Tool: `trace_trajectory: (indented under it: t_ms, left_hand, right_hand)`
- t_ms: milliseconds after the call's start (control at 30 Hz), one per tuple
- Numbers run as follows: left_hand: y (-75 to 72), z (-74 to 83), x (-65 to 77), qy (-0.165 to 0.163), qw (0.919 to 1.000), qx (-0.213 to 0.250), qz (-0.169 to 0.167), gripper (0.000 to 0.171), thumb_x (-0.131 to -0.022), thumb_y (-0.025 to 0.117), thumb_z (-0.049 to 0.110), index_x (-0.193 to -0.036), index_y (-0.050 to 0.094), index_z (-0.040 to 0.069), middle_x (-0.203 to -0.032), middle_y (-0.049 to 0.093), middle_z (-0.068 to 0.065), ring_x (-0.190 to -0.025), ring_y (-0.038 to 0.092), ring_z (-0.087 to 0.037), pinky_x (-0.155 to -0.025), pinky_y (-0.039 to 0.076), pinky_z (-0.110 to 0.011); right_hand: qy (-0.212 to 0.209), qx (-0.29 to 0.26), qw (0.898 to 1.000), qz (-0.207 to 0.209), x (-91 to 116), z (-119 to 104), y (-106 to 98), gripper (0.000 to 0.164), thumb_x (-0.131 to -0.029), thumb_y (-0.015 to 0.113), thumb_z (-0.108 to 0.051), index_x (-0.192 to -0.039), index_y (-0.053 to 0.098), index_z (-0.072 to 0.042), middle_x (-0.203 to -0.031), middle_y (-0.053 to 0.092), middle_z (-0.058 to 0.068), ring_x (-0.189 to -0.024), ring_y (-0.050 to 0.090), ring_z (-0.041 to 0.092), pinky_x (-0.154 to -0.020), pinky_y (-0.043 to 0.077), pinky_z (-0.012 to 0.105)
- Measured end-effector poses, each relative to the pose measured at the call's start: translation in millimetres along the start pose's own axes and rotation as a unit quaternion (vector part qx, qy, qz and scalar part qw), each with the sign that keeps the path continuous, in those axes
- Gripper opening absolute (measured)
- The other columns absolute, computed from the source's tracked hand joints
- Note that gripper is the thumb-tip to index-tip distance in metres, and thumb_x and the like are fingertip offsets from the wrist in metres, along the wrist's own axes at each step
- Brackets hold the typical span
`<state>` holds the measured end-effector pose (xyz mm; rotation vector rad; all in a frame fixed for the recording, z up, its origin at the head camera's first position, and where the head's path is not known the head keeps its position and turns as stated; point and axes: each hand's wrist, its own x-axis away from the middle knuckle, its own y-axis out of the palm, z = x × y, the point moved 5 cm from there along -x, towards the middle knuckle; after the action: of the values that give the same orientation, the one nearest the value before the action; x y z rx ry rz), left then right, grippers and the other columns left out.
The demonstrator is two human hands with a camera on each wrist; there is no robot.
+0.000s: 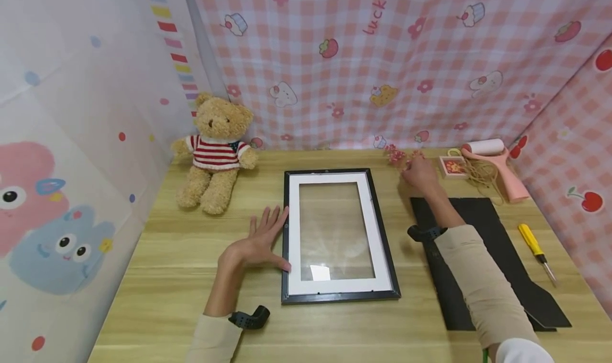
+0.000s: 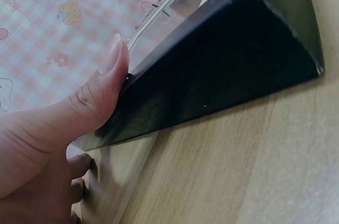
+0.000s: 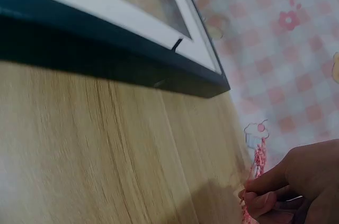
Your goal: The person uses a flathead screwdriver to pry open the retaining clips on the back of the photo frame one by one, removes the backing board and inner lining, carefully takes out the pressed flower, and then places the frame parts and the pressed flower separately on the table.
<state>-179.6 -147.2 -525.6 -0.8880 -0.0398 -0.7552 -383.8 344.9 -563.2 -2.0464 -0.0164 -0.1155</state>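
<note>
A black picture frame (image 1: pixel 338 302) lies on the table with a white mat (image 1: pixel 294 235) and clear pane inside. My left hand (image 1: pixel 260 242) rests at its left side, fingers spread, thumb on the edge; the left wrist view shows that thumb (image 2: pixel 108 70) against the frame's dark side. At the back right, my right hand (image 1: pixel 422 176) pinches a sprig of small pink flowers (image 1: pixel 394 154) between thumb and fingertips. The right wrist view shows the pink sprig (image 3: pixel 259 160) passing through the pinch, partly hidden by the fingers.
A teddy bear (image 1: pixel 217 153) sits at the back left. Beneath my right forearm lies a black backing board (image 1: pixel 473 214). Farther right are a yellow-handled screwdriver (image 1: pixel 530 241), a pink lint roller (image 1: pixel 511 177), twine (image 1: pixel 483 172) and a small box (image 1: pixel 452 167). Patterned curtains edge the table.
</note>
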Motion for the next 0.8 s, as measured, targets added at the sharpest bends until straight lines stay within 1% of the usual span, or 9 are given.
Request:
trace_trajectory:
  t_ms: [100, 233, 300, 400, 500, 567, 667, 733, 800]
  left_hand:
    - [1.7, -1.4, 1.5, 0.002, 1.0000, -0.002, 0.002, 0.148, -0.081, 0.093, 0.055, -0.176, -0.015, 0.022, -0.182, -0.023, -0.012, -0.166, -0.030, -0.036, -0.131, -0.021, -0.065]
    - [0.1, 3.2, 4.6, -0.001, 1.0000, 0.006, 0.001, 0.147, -0.082, 0.093, 0.056, -0.176, -0.014, 0.023, -0.182, -0.023, -0.011, -0.166, -0.030, -0.035, -0.131, -0.022, -0.065]
    - [-2.2, 7.0, 5.7, 0.000, 0.9999, 0.010, -0.001, 0.147, -0.081, 0.092, 0.059, -0.177, -0.013, 0.022, -0.183, -0.021, -0.013, -0.166, -0.029, -0.036, -0.130, -0.022, -0.065]
    - [-7.3, 12.4, 6.5, 0.003, 0.9997, 0.022, -0.003, 0.143, -0.083, 0.089, 0.062, -0.177, -0.008, 0.018, -0.183, -0.014, -0.018, -0.167, -0.026, -0.041, -0.130, -0.021, -0.067]
    - [-12.8, 15.5, 6.3, 0.005, 0.9994, 0.032, 0.012, 0.128, -0.091, 0.083, 0.061, -0.178, 0.003, 0.012, -0.184, 0.001, -0.024, -0.169, -0.014, -0.045, -0.133, -0.014, -0.067]
    - [-16.6, 19.1, 4.9, 0.009, 0.9986, 0.032, 0.042, 0.109, -0.100, 0.076, 0.054, -0.176, 0.014, 0.006, -0.180, 0.017, -0.028, -0.170, 0.005, -0.047, -0.135, -0.003, -0.067]
    - [-23.4, 30.6, 2.7, 0.007, 0.9941, 0.012, 0.107, 0.081, -0.108, 0.070, 0.036, -0.170, 0.034, -0.002, -0.165, 0.042, -0.032, -0.155, 0.039, -0.048, -0.132, 0.027, -0.064]
    - [-26.2, 39.1, 1.4, -0.014, 0.9886, -0.005, 0.150, 0.069, -0.108, 0.068, 0.025, -0.165, 0.043, -0.004, -0.151, 0.054, -0.031, -0.138, 0.053, -0.045, -0.121, 0.044, -0.059]
    - [-26.2, 45.5, 0.2, -0.051, 0.9824, -0.022, 0.178, 0.065, -0.106, 0.068, 0.022, -0.163, 0.047, -0.004, -0.140, 0.059, -0.028, -0.121, 0.060, -0.039, -0.107, 0.053, -0.053]
  right_hand:
    - [-0.003, 0.015, 1.000, 0.007, 4.3, -5.5, -1.6, 0.038, -0.092, 0.065, -0.013, -0.057, 0.049, -0.011, -0.054, 0.040, -0.004, -0.056, 0.044, 0.021, -0.054, 0.034, 0.036]
    - [-0.009, -0.005, 1.000, 0.007, 50.2, -51.0, -30.1, 0.048, -0.099, 0.068, -0.016, -0.058, 0.043, -0.013, -0.054, 0.035, -0.005, -0.056, 0.039, 0.018, -0.056, 0.031, 0.033]
    - [-0.025, -0.034, 0.999, 0.019, 76.6, -74.6, -44.6, 0.048, -0.103, 0.070, -0.015, -0.060, 0.051, -0.005, -0.054, 0.041, -0.002, -0.055, 0.038, 0.015, -0.056, 0.031, 0.032]
    - [-0.059, -0.084, 0.994, 0.025, 109.3, -97.8, -47.7, 0.037, -0.108, 0.068, -0.015, -0.080, 0.069, 0.009, -0.063, 0.062, 0.012, -0.055, 0.049, 0.011, -0.055, 0.037, 0.027]
    - [-0.086, -0.132, 0.987, -0.014, 139.7, -119.0, -35.9, 0.029, -0.111, 0.066, -0.013, -0.113, 0.073, 0.015, -0.091, 0.076, 0.025, -0.068, 0.067, 0.018, -0.059, 0.048, 0.024]
    - [-0.086, -0.157, 0.983, -0.046, 158.8, -129.9, -27.4, 0.029, -0.112, 0.064, -0.014, -0.120, 0.070, 0.013, -0.099, 0.075, 0.027, -0.073, 0.071, 0.022, -0.060, 0.051, 0.024]
    - [-0.083, -0.173, 0.980, -0.056, 182.3, -141.1, -22.5, 0.027, -0.112, 0.064, -0.014, -0.122, 0.070, 0.011, -0.099, 0.074, 0.024, -0.073, 0.070, 0.023, -0.061, 0.051, 0.025]
    - [-0.077, -0.175, 0.980, -0.048, 192.2, -144.9, -21.9, 0.025, -0.112, 0.064, -0.014, -0.121, 0.070, 0.008, -0.097, 0.074, 0.022, -0.072, 0.068, 0.021, -0.061, 0.049, 0.026]
    - [-0.074, -0.179, 0.980, -0.041, 198.3, -147.9, -21.6, 0.023, -0.112, 0.064, -0.013, -0.121, 0.070, 0.007, -0.097, 0.073, 0.021, -0.071, 0.066, 0.020, -0.061, 0.047, 0.027]
